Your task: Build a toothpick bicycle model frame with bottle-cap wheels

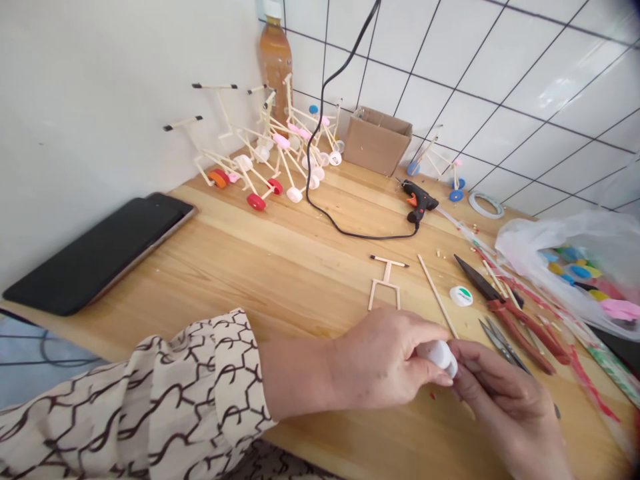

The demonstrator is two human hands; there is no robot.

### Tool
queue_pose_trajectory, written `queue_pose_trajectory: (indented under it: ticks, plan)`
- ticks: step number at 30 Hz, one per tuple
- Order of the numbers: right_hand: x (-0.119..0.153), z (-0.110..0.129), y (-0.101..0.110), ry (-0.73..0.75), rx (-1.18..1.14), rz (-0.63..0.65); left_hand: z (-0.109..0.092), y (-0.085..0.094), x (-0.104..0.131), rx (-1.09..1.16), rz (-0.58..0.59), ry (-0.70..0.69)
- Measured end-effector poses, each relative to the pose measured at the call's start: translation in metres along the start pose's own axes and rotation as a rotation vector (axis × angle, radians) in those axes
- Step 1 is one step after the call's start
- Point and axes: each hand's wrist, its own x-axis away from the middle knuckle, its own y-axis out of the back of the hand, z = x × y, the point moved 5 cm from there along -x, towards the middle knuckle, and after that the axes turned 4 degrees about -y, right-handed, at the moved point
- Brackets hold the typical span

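Note:
My left hand [385, 360] pinches a white bottle cap [438, 355] between thumb and fingers. Pressed up against the cap's right side are the closed fingertips of my right hand [505, 393]; whatever they grip is hidden. Just beyond my left hand lies a small wooden stick frame [387, 273] with a black-tipped crossbar. A thin wooden stick [435, 290] runs along the table toward my fingers, its near end out of sight behind them. Another white cap with a green mark [461, 296] rests to the right of that stick.
Red-handled pliers [525, 327] and scissors [505, 343] lie at the right, near a plastic bag [550, 233] of colourful caps. Behind are a glue gun [419, 200] with its cord, a cardboard box [377, 140], several stick tricycles [280, 153] and a bottle [276, 60]. A phone [95, 250] lies left.

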Motion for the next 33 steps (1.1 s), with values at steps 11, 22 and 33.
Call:
queue_pose_trajectory:
  ticks: [11, 22, 33]
  plan:
    - [0.004, 0.000, -0.005, -0.103, -0.100, 0.009, 0.001, -0.008, 0.004, 0.007, -0.001, -0.043]
    - [0.000, 0.002, -0.011, -0.120, -0.231, 0.027, -0.002, -0.005, 0.004, 0.039, -0.015, -0.039]
    - [-0.001, 0.011, -0.004, 0.203, 0.053, -0.031, 0.004, -0.003, -0.002, 0.251, -0.012, 0.138]
